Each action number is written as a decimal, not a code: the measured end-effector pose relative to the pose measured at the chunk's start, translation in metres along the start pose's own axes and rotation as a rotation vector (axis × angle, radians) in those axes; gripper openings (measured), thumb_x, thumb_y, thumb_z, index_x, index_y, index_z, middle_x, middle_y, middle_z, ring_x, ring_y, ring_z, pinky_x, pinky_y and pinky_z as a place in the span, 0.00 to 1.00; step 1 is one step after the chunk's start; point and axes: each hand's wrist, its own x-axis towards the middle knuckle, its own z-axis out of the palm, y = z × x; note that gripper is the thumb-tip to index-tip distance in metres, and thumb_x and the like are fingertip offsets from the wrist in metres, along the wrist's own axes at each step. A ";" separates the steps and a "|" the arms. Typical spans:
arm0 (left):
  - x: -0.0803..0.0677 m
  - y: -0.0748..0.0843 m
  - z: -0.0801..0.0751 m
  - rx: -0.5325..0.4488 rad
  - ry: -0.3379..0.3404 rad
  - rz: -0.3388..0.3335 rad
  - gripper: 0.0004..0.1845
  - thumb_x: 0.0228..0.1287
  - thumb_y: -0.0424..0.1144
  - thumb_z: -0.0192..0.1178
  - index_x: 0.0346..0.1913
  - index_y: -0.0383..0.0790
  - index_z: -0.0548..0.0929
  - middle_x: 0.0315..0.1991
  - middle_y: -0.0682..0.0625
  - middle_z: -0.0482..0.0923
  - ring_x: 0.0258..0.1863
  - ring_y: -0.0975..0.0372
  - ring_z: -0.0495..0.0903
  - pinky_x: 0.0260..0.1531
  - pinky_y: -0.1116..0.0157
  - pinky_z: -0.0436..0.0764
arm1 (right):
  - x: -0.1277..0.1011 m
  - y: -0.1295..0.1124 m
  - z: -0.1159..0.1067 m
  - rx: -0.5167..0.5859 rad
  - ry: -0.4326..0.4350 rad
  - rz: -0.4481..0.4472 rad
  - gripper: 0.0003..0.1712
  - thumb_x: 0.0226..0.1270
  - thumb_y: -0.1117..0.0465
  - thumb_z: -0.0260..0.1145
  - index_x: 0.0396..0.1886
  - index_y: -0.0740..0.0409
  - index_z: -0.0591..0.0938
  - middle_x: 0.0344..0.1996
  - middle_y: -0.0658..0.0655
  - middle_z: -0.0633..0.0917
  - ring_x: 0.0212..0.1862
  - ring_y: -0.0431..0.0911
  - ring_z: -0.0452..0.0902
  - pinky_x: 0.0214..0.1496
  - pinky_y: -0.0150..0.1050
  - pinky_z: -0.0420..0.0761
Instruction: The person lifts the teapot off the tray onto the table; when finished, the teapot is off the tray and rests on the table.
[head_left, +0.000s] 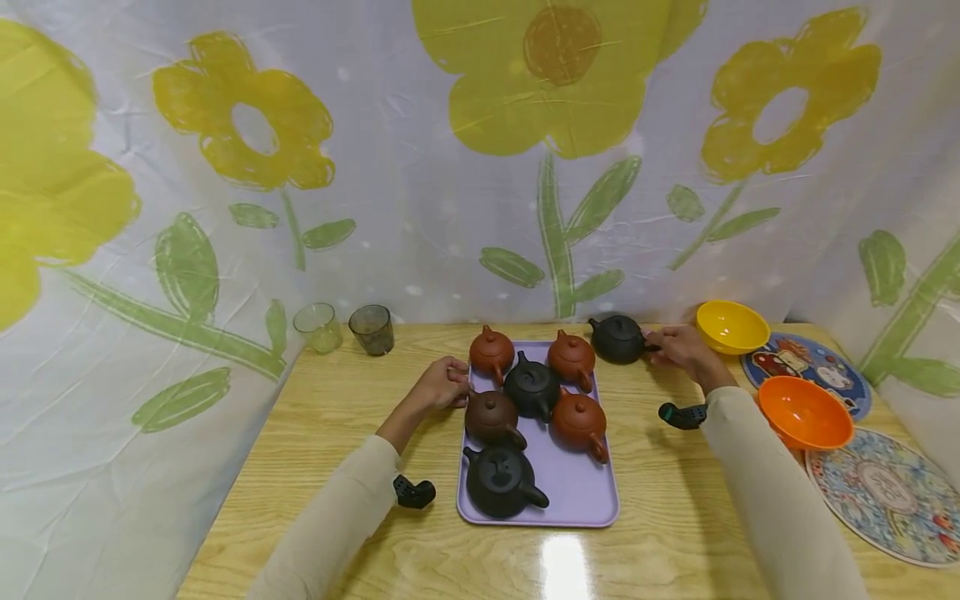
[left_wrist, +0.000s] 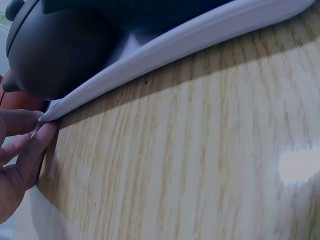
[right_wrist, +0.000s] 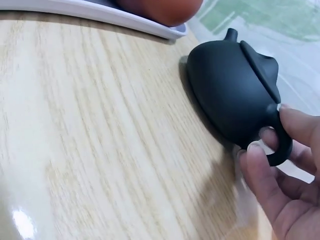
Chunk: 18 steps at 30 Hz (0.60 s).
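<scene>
Both hands out over the worktop, one on the tray, one on a teapot.

Left hand: arm reaching forward, fingertips pinching the left rim of the lilac tray at its far end, fingers curled. Right hand: arm stretched to the far right of the tray, thumb and fingers closed on the loop handle of the black teapot. That pot sits upright on the worktop, just beyond the tray's far right corner, spout pointing left. Six more teapots stand on the tray. Yellow bowl just right of the right hand.
</scene>
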 end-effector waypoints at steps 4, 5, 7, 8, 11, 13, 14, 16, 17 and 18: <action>0.001 0.000 0.000 0.007 -0.001 -0.002 0.18 0.64 0.19 0.55 0.56 0.26 0.71 0.38 0.42 0.76 0.29 0.61 0.78 0.25 0.68 0.84 | 0.001 0.001 0.001 0.010 0.019 -0.008 0.21 0.80 0.57 0.54 0.55 0.74 0.74 0.40 0.56 0.79 0.30 0.37 0.78 0.42 0.30 0.86; 0.002 0.000 0.000 0.009 -0.001 -0.002 0.17 0.64 0.19 0.55 0.56 0.26 0.71 0.38 0.42 0.76 0.28 0.61 0.78 0.25 0.68 0.85 | 0.001 0.001 0.001 0.011 0.021 -0.010 0.21 0.80 0.57 0.54 0.55 0.74 0.73 0.42 0.58 0.79 0.31 0.37 0.78 0.43 0.30 0.86; 0.001 0.000 0.000 0.015 0.000 0.001 0.17 0.64 0.20 0.55 0.56 0.26 0.71 0.38 0.42 0.76 0.28 0.61 0.78 0.25 0.68 0.85 | 0.000 0.001 0.000 -0.011 0.032 -0.005 0.22 0.80 0.56 0.54 0.57 0.73 0.73 0.46 0.61 0.78 0.33 0.38 0.79 0.44 0.31 0.86; 0.001 0.001 0.000 0.015 0.000 0.002 0.17 0.64 0.20 0.55 0.56 0.26 0.71 0.38 0.42 0.76 0.28 0.61 0.78 0.25 0.68 0.85 | 0.000 0.001 0.000 -0.023 0.042 0.001 0.23 0.80 0.55 0.54 0.59 0.72 0.73 0.48 0.62 0.78 0.35 0.39 0.79 0.45 0.32 0.86; 0.000 0.001 0.000 0.015 0.001 0.007 0.17 0.65 0.20 0.55 0.56 0.26 0.71 0.38 0.42 0.76 0.28 0.62 0.78 0.25 0.68 0.84 | -0.003 0.001 0.000 -0.058 0.067 0.008 0.28 0.81 0.51 0.52 0.65 0.71 0.70 0.54 0.65 0.76 0.40 0.42 0.78 0.49 0.35 0.86; -0.001 0.002 0.001 0.007 0.003 0.003 0.17 0.65 0.20 0.55 0.56 0.26 0.71 0.38 0.42 0.76 0.28 0.62 0.78 0.25 0.68 0.84 | -0.006 0.000 0.001 -0.061 0.098 0.001 0.31 0.81 0.49 0.52 0.67 0.71 0.69 0.57 0.68 0.75 0.42 0.44 0.78 0.50 0.37 0.86; -0.002 0.003 0.001 0.004 0.003 0.000 0.17 0.65 0.20 0.55 0.56 0.27 0.71 0.38 0.43 0.75 0.27 0.62 0.78 0.25 0.68 0.84 | -0.007 0.000 0.001 -0.055 0.122 -0.006 0.31 0.81 0.49 0.52 0.67 0.71 0.69 0.58 0.69 0.74 0.43 0.45 0.78 0.49 0.38 0.87; -0.003 0.004 0.001 -0.001 0.008 -0.008 0.17 0.66 0.21 0.56 0.57 0.27 0.71 0.38 0.43 0.75 0.27 0.62 0.78 0.24 0.69 0.83 | -0.011 -0.001 0.000 -0.034 0.168 -0.037 0.30 0.80 0.49 0.52 0.66 0.71 0.69 0.61 0.71 0.73 0.46 0.49 0.81 0.48 0.39 0.87; -0.003 0.004 0.001 -0.002 0.010 -0.012 0.17 0.66 0.21 0.56 0.57 0.27 0.71 0.39 0.43 0.75 0.27 0.62 0.78 0.25 0.69 0.83 | -0.013 -0.001 0.000 -0.028 0.185 -0.054 0.31 0.80 0.49 0.52 0.66 0.71 0.69 0.63 0.72 0.72 0.48 0.53 0.82 0.49 0.40 0.87; -0.003 0.004 0.001 0.001 0.011 -0.012 0.17 0.66 0.21 0.56 0.57 0.28 0.71 0.39 0.43 0.75 0.27 0.62 0.78 0.25 0.69 0.83 | -0.015 -0.002 -0.001 -0.027 0.197 -0.069 0.31 0.80 0.47 0.52 0.65 0.70 0.69 0.64 0.73 0.72 0.50 0.56 0.82 0.50 0.42 0.87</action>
